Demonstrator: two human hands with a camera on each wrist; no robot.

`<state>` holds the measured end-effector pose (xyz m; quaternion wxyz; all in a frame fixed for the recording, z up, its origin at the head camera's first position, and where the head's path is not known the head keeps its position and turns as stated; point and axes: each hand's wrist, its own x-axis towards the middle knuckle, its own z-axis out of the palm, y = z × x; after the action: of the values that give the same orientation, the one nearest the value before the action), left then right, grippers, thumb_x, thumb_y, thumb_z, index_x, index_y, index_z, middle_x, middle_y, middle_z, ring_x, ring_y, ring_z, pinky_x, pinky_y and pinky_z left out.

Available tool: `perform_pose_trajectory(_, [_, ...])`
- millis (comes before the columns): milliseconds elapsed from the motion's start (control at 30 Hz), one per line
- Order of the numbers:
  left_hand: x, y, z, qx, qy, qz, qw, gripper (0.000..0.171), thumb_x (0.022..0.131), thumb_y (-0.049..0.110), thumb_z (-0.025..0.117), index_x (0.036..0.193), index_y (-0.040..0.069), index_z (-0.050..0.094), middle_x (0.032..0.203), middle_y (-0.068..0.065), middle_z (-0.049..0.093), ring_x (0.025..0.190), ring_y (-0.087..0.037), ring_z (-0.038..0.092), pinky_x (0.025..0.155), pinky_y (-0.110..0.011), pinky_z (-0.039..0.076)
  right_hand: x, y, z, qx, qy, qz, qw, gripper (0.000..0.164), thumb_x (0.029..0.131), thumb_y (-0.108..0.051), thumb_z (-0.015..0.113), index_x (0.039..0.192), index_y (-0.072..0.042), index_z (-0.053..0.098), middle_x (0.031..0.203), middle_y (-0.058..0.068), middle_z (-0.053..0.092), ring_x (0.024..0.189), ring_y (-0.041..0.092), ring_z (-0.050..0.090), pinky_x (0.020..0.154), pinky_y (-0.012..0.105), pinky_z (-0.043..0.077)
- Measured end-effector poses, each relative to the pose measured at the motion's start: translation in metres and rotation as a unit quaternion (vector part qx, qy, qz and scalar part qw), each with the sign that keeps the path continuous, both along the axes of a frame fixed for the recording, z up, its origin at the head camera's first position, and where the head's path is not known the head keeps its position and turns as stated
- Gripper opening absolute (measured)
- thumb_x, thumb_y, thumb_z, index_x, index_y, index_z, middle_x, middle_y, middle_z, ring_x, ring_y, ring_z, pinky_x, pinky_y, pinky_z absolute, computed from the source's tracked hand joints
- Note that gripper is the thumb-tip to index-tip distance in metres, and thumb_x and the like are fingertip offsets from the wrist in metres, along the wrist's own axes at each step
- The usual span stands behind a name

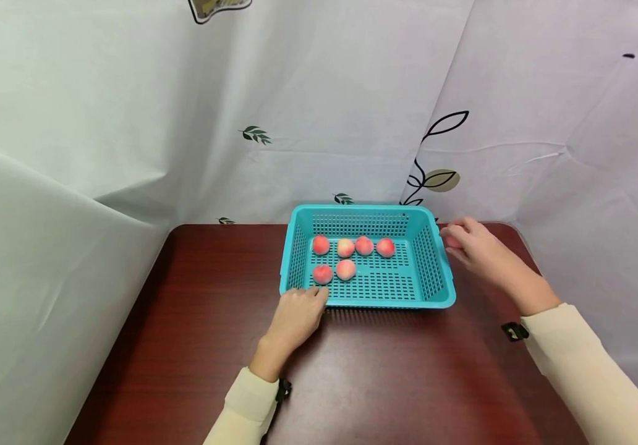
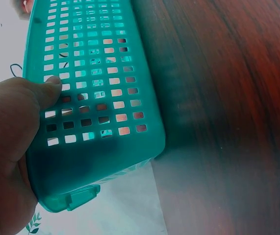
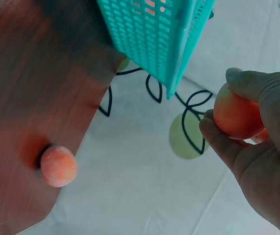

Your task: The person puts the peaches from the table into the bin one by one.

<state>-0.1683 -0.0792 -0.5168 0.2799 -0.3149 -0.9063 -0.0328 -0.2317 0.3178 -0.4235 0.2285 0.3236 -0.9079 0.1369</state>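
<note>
A turquoise plastic basket [image 1: 368, 303] with slotted walls stands towards the back of the dark wooden table. Several red-and-yellow peaches [image 1: 345, 269] lie in its left and middle part. My left hand [image 1: 297, 316] grips the near rim close to the left corner, and its thumb [image 2: 51, 92] lies along the outer wall in the left wrist view. Just outside the basket's right end, my right hand [image 1: 486, 253] holds a peach [image 3: 238, 115] between thumb and fingers. Another peach [image 3: 59, 166] rests on the table near its edge, seen only in the right wrist view.
The reddish-brown table [image 1: 202, 309] extends in front of the basket and to its left. A pale curtain [image 1: 324, 123] with leaf prints hangs right behind the table and along both sides.
</note>
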Motion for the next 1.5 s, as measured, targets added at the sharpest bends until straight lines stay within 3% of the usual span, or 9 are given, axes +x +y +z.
perform_pose_trajectory(367, [0.0,0.0,0.001,0.002,-0.004,0.003,1.0,0.028,0.097,0.004,0.048,0.072,0.014,0.05,0.057,0.001,0.042,0.046,-0.011,0.03,0.05,-0.025,0.016,-0.016,-0.027,0.014,0.037,0.031,0.094,0.994,0.042,0.075,0.014,0.081,0.109,-0.001,0.063,0.101,0.02,0.062,0.088,0.029,0.058,0.067,0.04,0.052])
perform_pose_trajectory(700, [0.0,0.0,0.001,-0.003,-0.002,0.004,1.0,0.028,0.097,0.004,0.05,0.071,0.014,0.049,0.058,0.001,0.043,0.046,-0.01,0.027,0.05,-0.025,0.014,-0.027,-0.052,0.02,0.072,0.004,0.122,0.99,0.031,0.082,0.011,0.077,0.107,-0.003,0.066,0.094,0.014,0.061,0.084,0.025,0.06,0.068,0.036,0.053])
perform_pose_trajectory(833, [0.0,0.0,0.002,0.0,0.012,0.001,0.9999,0.028,0.095,0.003,0.053,0.071,0.014,0.049,0.057,0.002,0.04,0.046,-0.009,0.026,0.052,-0.024,0.011,-0.029,-0.06,0.02,0.09,-0.039,0.112,0.989,0.033,0.082,0.005,0.082,0.112,-0.002,0.069,0.1,0.015,0.063,0.089,0.027,0.062,0.072,0.038,0.056])
perform_pose_trajectory(1000, [0.0,0.0,0.002,0.0,0.012,0.002,0.9999,0.027,0.096,0.003,0.052,0.071,0.014,0.049,0.057,0.002,0.04,0.046,-0.009,0.025,0.052,-0.024,0.011,-0.032,-0.074,0.022,0.136,-0.132,0.071,0.979,0.038,0.087,-0.009,0.083,0.123,-0.005,0.069,0.115,0.014,0.066,0.101,0.029,0.063,0.081,0.041,0.059])
perform_pose_trajectory(1200, [0.0,0.0,0.0,0.003,0.013,0.001,0.9999,0.027,0.095,0.003,0.052,0.071,0.014,0.049,0.057,0.001,0.041,0.047,-0.009,0.024,0.052,-0.024,0.011,-0.041,-0.091,0.018,0.16,-0.182,0.075,0.967,0.041,0.087,-0.016,0.084,0.124,-0.006,0.067,0.117,0.012,0.067,0.107,0.031,0.064,0.093,0.046,0.056])
perform_pose_trajectory(1500, [-0.001,0.002,0.001,0.015,0.015,-0.004,0.9998,0.025,0.094,0.004,0.051,0.071,0.014,0.05,0.057,0.001,0.044,0.044,-0.013,0.041,0.047,-0.025,0.02,-0.049,-0.106,0.015,0.176,-0.249,0.085,0.949,0.038,0.09,-0.016,0.081,0.123,-0.013,0.065,0.116,0.01,0.058,0.092,0.022,0.062,0.081,0.04,0.055])
